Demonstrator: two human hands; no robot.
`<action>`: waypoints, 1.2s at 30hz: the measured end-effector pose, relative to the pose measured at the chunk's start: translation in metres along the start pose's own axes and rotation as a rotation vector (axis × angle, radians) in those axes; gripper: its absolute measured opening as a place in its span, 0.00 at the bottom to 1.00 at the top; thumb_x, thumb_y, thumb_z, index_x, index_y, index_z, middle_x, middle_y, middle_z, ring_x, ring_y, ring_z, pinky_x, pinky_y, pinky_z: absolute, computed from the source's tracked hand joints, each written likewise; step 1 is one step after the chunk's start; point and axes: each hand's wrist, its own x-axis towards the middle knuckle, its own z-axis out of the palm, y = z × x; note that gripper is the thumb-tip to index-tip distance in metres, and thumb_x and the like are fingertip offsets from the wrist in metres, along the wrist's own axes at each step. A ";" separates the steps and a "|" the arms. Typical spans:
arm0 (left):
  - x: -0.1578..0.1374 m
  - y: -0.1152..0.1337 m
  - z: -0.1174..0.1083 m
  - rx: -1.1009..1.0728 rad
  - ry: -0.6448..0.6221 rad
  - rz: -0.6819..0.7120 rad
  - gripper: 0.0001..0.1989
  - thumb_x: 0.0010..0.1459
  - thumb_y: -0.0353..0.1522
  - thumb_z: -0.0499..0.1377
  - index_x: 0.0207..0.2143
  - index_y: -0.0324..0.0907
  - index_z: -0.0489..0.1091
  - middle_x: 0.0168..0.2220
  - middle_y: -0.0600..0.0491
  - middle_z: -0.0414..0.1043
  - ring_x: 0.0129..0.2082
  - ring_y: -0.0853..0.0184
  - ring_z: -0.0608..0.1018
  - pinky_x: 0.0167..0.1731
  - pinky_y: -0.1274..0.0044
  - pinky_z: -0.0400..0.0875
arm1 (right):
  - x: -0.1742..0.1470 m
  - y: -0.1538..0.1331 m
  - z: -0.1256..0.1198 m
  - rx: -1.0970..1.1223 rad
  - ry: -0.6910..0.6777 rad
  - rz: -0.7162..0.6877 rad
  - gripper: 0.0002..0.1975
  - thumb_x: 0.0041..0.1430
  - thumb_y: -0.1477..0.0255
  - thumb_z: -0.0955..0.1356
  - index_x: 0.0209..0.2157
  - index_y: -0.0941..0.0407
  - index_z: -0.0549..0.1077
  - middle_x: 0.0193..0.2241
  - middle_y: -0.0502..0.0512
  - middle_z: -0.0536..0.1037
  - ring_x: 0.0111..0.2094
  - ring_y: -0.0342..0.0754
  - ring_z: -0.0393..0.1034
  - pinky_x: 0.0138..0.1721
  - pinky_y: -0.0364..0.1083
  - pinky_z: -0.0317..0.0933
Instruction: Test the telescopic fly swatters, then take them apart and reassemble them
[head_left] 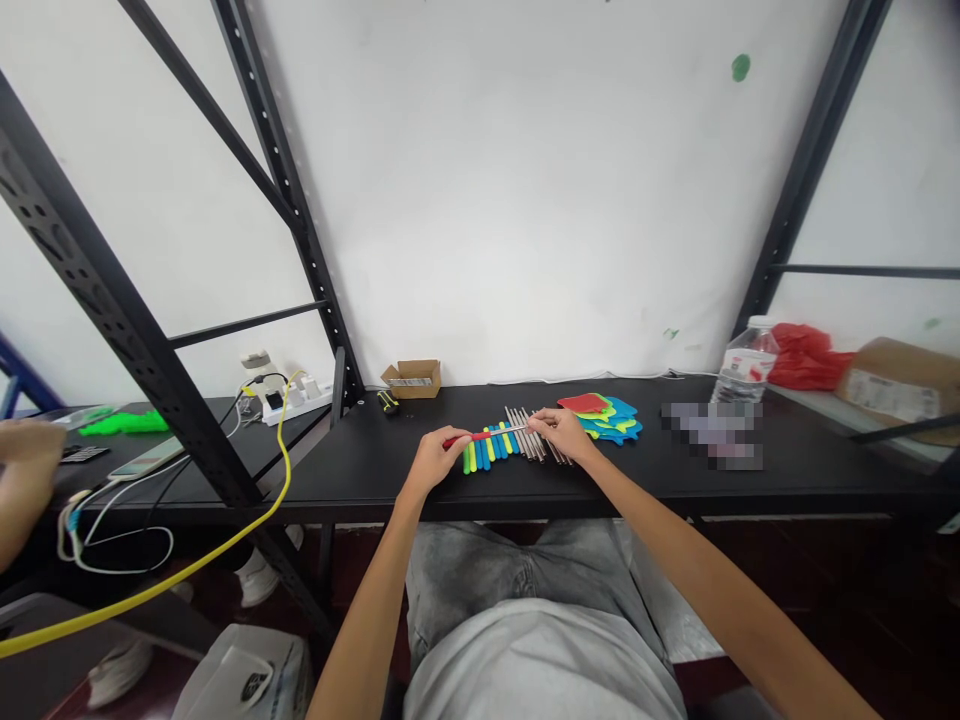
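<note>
If the clock is centred on the red-handled rod (481, 436), with 12 towards the wall (525, 200), the left hand (433, 458) is at 9, fingers closed round the red end; the right hand (562, 432) is at 3, fingers pinched on the metal end. Coloured sticks (486, 458) sit in a row at 6; bare metal rods (528, 447) lie towards 4, partly hidden. Rod contact with either: cannot tell.

Labels: small carton (412, 380) at 10, printed strip, illegible. Clear bottle (744, 367) between 2 and 3, white-and-red label, too small to read. Cardboard box (889, 365) at 3, white label, likewise unread.

Surface: black worktop (352, 465); flat coloured pieces (622, 425) heaped between 2 and 3. Room: white wall, green smudge (741, 67) between 1 and 2; black perforated posts (300, 215) at 10 and 2; yellow cable (283, 440) curving down from 9.
</note>
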 end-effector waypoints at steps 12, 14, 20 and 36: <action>0.000 -0.006 -0.001 0.009 0.054 -0.062 0.19 0.62 0.42 0.52 0.36 0.41 0.77 0.36 0.50 0.79 0.35 0.63 0.78 0.37 0.76 0.69 | -0.002 0.012 -0.025 -0.892 0.530 0.159 0.17 0.59 0.67 0.61 0.33 0.58 0.80 0.54 0.64 0.70 0.56 0.64 0.56 0.55 0.60 0.48; 0.000 -0.005 -0.001 0.010 0.061 -0.064 0.19 0.62 0.42 0.52 0.36 0.41 0.78 0.35 0.50 0.79 0.34 0.64 0.78 0.37 0.76 0.69 | -0.002 0.019 -0.024 -0.950 0.480 0.237 0.17 0.58 0.66 0.62 0.31 0.57 0.81 0.56 0.64 0.68 0.58 0.66 0.53 0.56 0.62 0.46; -0.001 -0.005 -0.001 0.000 0.066 -0.060 0.19 0.63 0.42 0.52 0.36 0.41 0.78 0.36 0.50 0.79 0.35 0.63 0.78 0.37 0.76 0.69 | 0.000 0.034 -0.022 -0.985 0.311 0.376 0.17 0.56 0.64 0.63 0.35 0.55 0.81 0.51 0.67 0.72 0.56 0.67 0.58 0.53 0.63 0.47; -0.001 -0.004 -0.002 -0.005 0.071 -0.067 0.19 0.62 0.43 0.52 0.35 0.40 0.78 0.35 0.50 0.79 0.34 0.64 0.78 0.36 0.76 0.69 | -0.001 0.027 -0.020 -1.032 0.333 0.290 0.16 0.56 0.68 0.63 0.39 0.59 0.80 0.49 0.67 0.75 0.52 0.66 0.61 0.51 0.61 0.48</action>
